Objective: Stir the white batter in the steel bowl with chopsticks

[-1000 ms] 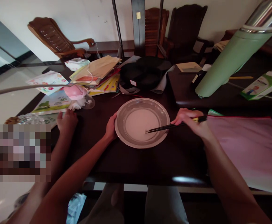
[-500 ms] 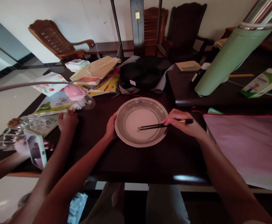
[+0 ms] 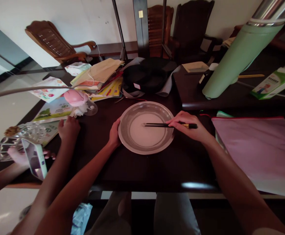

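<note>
A round metal plate (image 3: 157, 109) holding a white liquid sits on the dark table (image 3: 137, 169) in front of me. My left hand (image 3: 114, 133) grips the plate's left rim. My right hand (image 3: 188, 125) is closed on a pair of black chopsticks (image 3: 162, 124), which lie nearly level with their tips in the white liquid near the plate's middle.
Another person's hand (image 3: 69, 129) rests on the table to my left, and their other hand holds a phone (image 3: 35, 158). Books and papers (image 3: 96, 78), a pink object (image 3: 77, 98), a black bag (image 3: 147, 76), a green flask (image 3: 240, 55) and a pink folder (image 3: 257, 150) surround the plate.
My right hand moved left and up over the plate, swinging the chopstick tips through the liquid from lower right towards the centre. My left hand kept its hold on the rim.
</note>
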`<state>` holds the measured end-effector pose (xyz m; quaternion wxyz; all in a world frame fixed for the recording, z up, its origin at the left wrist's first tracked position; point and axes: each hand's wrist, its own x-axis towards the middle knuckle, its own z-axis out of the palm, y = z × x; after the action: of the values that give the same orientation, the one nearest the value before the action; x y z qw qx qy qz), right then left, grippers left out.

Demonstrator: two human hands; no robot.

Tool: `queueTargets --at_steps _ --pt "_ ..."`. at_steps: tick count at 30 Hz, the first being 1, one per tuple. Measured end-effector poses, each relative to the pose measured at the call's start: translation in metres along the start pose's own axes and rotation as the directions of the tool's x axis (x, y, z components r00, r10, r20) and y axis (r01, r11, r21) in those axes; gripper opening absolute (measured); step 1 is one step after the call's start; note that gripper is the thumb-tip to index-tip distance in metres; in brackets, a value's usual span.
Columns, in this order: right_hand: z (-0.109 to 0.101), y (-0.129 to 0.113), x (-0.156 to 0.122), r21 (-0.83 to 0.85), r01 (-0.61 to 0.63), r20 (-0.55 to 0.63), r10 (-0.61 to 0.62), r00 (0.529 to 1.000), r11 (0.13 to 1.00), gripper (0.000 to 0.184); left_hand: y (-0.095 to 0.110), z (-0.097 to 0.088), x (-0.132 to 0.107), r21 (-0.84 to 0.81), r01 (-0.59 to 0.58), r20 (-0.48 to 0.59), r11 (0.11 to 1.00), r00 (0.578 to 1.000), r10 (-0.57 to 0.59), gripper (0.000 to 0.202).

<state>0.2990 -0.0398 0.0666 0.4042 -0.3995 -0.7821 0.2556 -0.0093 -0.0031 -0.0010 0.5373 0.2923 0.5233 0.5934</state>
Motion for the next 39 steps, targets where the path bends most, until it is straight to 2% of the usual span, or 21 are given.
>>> queueTargets --at_steps 4,5,7,9,11,14,17,18,20,23,26,28,30,33,36,37,39 --pt "-0.019 0.003 -0.004 -0.042 -0.117 -0.169 0.108 0.98 0.992 0.029 0.001 0.0 0.0 0.009 0.01 0.035 1.0 0.999 -0.011 0.027" --pt "-0.021 0.003 -0.006 -0.027 -0.127 -0.154 0.121 0.981 0.992 0.033 0.001 0.0 -0.001 0.01 0.019 0.035 1.0 0.999 -0.02 0.027" --pt "-0.019 0.0 -0.006 0.023 -0.106 -0.048 0.107 0.993 0.994 0.034 0.002 0.0 -0.002 0.015 0.03 0.021 0.999 0.999 -0.031 0.026" --pt "-0.008 -0.003 -0.004 0.064 -0.055 0.061 0.052 0.997 0.996 0.026 0.003 0.002 -0.002 0.018 0.034 -0.001 0.999 0.999 -0.034 0.025" --pt "0.002 -0.002 0.0 0.048 0.004 0.064 -0.007 0.998 0.999 0.016 0.003 0.003 -0.003 0.015 0.035 -0.024 0.999 0.999 -0.034 0.023" --pt "-0.001 0.003 0.0 -0.026 -0.024 -0.075 0.022 0.997 0.999 0.016 0.004 0.004 -0.003 0.001 0.038 -0.051 0.999 0.998 -0.038 0.019" --pt "-0.016 0.004 -0.004 -0.025 -0.115 -0.2 0.108 0.974 0.993 0.031 0.005 0.004 -0.003 0.002 0.06 -0.038 0.998 0.998 -0.059 0.018" --pt "-0.019 0.003 -0.005 -0.008 -0.124 -0.186 0.12 0.975 0.992 0.035 0.005 0.004 -0.004 0.011 0.062 -0.031 0.998 0.998 -0.062 0.019" --pt "-0.016 -0.001 -0.005 0.027 -0.098 -0.083 0.1 0.992 0.995 0.035 0.005 0.004 -0.004 0.028 0.049 -0.033 0.998 0.998 -0.049 0.02" --pt "0.0 -0.003 0.0 0.008 -0.002 0.034 0.002 0.999 1.0 0.023 0.005 0.004 -0.004 0.026 0.029 -0.055 0.999 0.998 -0.028 0.019" --pt "0.002 0.0 0.001 -0.08 0.004 -0.038 -0.007 0.999 0.997 0.017 0.004 0.003 -0.003 0.014 0.039 -0.042 0.999 0.998 -0.038 0.019" --pt "-0.008 0.003 -0.002 -0.101 -0.067 -0.145 0.052 0.988 0.993 0.026 0.003 0.002 -0.002 0.016 0.038 -0.027 0.999 0.999 -0.037 0.022" --pt "-0.018 0.003 -0.005 -0.053 -0.118 -0.196 0.105 0.975 0.992 0.037 0.002 0.001 -0.001 0.021 0.033 -0.015 0.999 0.999 -0.033 0.025" --pt "-0.016 -0.002 -0.006 0.042 -0.112 -0.066 0.114 0.991 0.993 0.039 0.001 0.0 -0.001 0.025 0.032 0.007 0.999 0.999 -0.032 0.027" --pt "0.0 -0.005 -0.001 0.042 -0.032 0.06 0.029 0.998 0.999 0.025 0.002 0.001 -0.001 0.029 0.024 -0.007 0.999 1.0 -0.024 0.025" --pt "0.004 -0.003 0.0 0.023 -0.01 0.055 0.008 0.998 1.0 0.02 0.002 0.001 -0.001 0.03 0.022 -0.02 0.999 1.0 -0.022 0.024" --pt "0.001 0.001 0.001 -0.031 -0.022 -0.026 0.021 0.999 0.999 0.018 0.003 0.002 -0.002 0.031 0.02 -0.041 0.999 0.999 -0.018 0.021"
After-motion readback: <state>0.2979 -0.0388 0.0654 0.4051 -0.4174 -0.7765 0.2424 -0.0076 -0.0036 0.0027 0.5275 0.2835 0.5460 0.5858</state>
